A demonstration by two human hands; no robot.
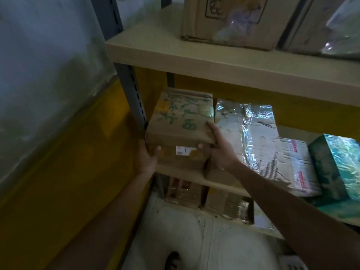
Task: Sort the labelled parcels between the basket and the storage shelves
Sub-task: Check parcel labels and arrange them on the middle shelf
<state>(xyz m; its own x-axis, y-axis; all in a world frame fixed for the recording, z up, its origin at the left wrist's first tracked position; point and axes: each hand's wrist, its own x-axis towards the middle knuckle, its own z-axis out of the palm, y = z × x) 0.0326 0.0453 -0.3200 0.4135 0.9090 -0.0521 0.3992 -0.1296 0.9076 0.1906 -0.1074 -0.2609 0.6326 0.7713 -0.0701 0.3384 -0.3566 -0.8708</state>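
The storage shelves (214, 61) fill my view, with a big carton (224, 20) on the upper board. On the middle shelf (181, 175) lie a foil-wrapped parcel (253, 133) and, further right, a green parcel (335, 164). At that shelf's left end, just beside the foil one, sits the cardboard parcel (181, 123) with green writing on top. My left grip (146, 160) clasps its left side and my right grip (220, 151) its right, thumbs on the front. A white label (184, 150) marked 1 shows between my thumbs.
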